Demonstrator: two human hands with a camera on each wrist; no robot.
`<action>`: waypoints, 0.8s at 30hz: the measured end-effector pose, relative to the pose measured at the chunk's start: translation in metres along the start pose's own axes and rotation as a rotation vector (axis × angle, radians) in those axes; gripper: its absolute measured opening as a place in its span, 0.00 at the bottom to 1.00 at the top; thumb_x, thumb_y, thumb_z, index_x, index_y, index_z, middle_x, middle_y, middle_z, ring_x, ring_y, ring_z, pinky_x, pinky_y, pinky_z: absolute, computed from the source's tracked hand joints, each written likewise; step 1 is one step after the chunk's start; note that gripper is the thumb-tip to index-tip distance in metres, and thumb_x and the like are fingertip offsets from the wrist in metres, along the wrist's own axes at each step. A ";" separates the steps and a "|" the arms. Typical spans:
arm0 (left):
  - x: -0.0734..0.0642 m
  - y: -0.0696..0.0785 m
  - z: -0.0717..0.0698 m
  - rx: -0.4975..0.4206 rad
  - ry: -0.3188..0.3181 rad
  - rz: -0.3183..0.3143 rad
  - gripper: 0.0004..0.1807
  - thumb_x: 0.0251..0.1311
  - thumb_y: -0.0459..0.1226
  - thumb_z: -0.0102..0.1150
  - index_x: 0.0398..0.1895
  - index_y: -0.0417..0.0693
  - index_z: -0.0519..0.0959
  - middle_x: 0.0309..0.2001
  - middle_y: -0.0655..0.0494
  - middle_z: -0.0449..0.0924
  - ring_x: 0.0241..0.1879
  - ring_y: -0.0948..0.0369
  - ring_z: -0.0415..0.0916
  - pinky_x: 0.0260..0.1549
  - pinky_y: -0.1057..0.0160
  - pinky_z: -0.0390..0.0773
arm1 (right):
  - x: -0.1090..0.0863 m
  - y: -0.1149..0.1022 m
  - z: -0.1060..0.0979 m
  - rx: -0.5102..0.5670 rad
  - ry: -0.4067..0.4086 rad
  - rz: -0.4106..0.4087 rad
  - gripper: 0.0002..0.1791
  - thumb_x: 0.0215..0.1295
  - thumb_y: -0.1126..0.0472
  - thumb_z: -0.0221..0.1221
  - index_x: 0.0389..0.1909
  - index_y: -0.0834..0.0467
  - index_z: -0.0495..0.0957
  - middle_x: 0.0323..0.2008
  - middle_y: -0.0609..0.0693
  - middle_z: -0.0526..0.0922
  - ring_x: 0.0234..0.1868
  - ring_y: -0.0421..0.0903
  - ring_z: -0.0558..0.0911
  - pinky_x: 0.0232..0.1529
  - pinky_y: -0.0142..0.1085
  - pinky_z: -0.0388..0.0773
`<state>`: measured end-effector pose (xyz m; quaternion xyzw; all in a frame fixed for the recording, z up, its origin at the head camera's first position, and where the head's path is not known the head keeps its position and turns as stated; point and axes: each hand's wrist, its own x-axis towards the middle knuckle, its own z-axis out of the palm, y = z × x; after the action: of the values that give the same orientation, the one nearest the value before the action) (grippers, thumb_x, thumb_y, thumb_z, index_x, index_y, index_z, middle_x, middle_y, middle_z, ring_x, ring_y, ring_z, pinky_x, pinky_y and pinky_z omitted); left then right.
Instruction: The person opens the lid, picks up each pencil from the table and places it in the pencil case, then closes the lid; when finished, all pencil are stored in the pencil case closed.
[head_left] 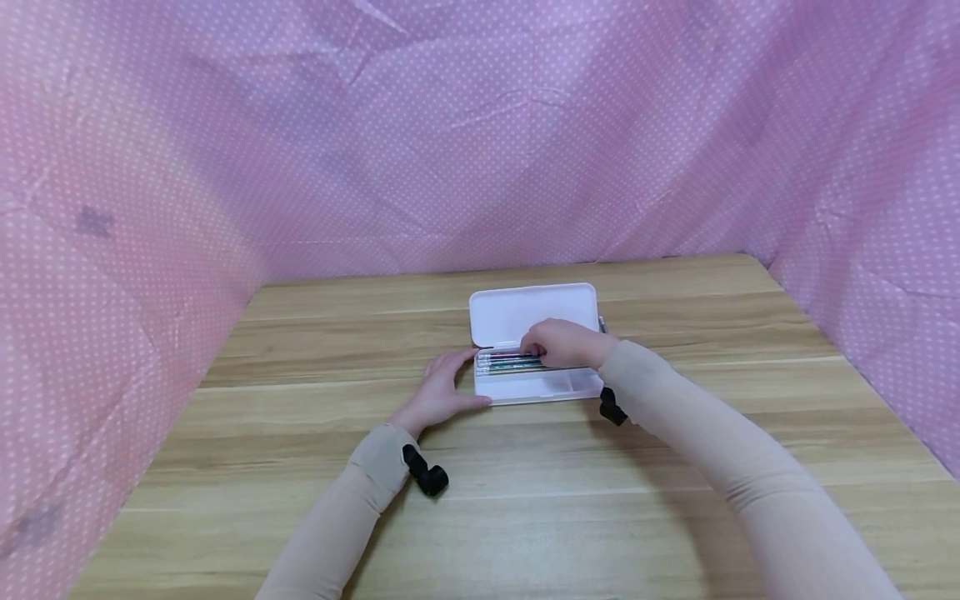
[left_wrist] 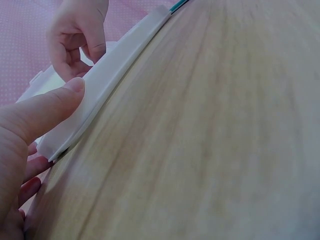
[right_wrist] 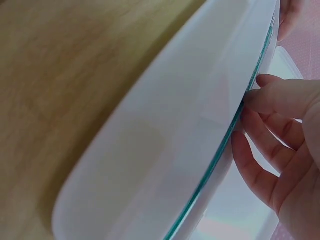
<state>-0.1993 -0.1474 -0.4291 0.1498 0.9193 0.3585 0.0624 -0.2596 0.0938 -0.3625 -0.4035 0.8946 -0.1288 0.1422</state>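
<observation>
A white pencil case (head_left: 525, 390) lies with its lid (head_left: 510, 310) folded back away from me. Several dark pencils (head_left: 495, 363) lie side by side in its rear compartment, white ends to the left. My left hand (head_left: 441, 395) grips the case's left end, thumb at the front corner, fingers round the far side. My right hand (head_left: 567, 342) reaches into the case, fingers bent down over the pencils. In the right wrist view its thumb and fingertips pinch at a green pencil (right_wrist: 214, 160) along the compartment; the hand hides part of the row.
The case's front section has a small divided compartment (head_left: 583, 381) at the right. A thin dark pen-like stick (head_left: 603, 325) shows beside the lid's right edge. Underneath is a wood-grain table (head_left: 337, 333); pink dotted cloth (head_left: 480, 167) hangs behind and at both sides.
</observation>
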 end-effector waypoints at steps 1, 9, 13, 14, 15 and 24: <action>0.000 0.000 0.000 0.000 0.001 0.001 0.48 0.43 0.50 0.74 0.69 0.52 0.63 0.68 0.51 0.64 0.69 0.52 0.54 0.70 0.50 0.45 | 0.000 0.000 0.000 0.005 -0.001 0.006 0.19 0.55 0.77 0.52 0.44 0.60 0.83 0.30 0.50 0.79 0.33 0.43 0.72 0.42 0.37 0.73; 0.000 0.000 0.000 -0.008 0.006 0.010 0.48 0.42 0.50 0.74 0.68 0.52 0.63 0.67 0.51 0.64 0.68 0.51 0.55 0.70 0.50 0.44 | -0.005 0.003 -0.003 0.041 0.014 0.018 0.18 0.56 0.76 0.53 0.45 0.61 0.82 0.36 0.52 0.82 0.37 0.45 0.76 0.48 0.41 0.76; 0.001 0.000 0.000 -0.011 0.008 0.008 0.48 0.42 0.50 0.74 0.68 0.52 0.63 0.67 0.51 0.64 0.68 0.51 0.55 0.70 0.50 0.45 | -0.010 0.006 -0.007 0.067 0.046 0.018 0.17 0.56 0.75 0.55 0.45 0.61 0.81 0.36 0.52 0.82 0.38 0.46 0.78 0.47 0.41 0.77; 0.001 -0.001 0.000 -0.010 0.011 0.010 0.48 0.42 0.50 0.74 0.68 0.52 0.64 0.67 0.51 0.65 0.68 0.51 0.55 0.70 0.50 0.45 | -0.011 0.006 -0.008 0.076 0.052 0.014 0.16 0.56 0.74 0.55 0.45 0.62 0.81 0.36 0.53 0.82 0.39 0.46 0.78 0.47 0.41 0.77; 0.001 -0.001 0.000 -0.009 0.012 0.010 0.47 0.42 0.51 0.74 0.68 0.52 0.64 0.67 0.52 0.65 0.68 0.52 0.55 0.70 0.50 0.46 | -0.013 0.006 -0.009 0.086 0.056 0.012 0.16 0.56 0.74 0.56 0.46 0.63 0.81 0.35 0.53 0.82 0.39 0.46 0.79 0.46 0.41 0.77; 0.001 -0.005 0.003 -0.018 0.017 0.013 0.48 0.41 0.51 0.74 0.68 0.53 0.64 0.66 0.52 0.65 0.68 0.52 0.56 0.70 0.50 0.45 | -0.028 0.006 -0.014 0.147 0.150 0.024 0.15 0.56 0.72 0.58 0.45 0.66 0.79 0.33 0.54 0.82 0.37 0.47 0.80 0.45 0.42 0.78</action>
<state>-0.2008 -0.1487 -0.4347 0.1520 0.9156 0.3684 0.0536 -0.2509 0.1201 -0.3477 -0.3706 0.8956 -0.2222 0.1058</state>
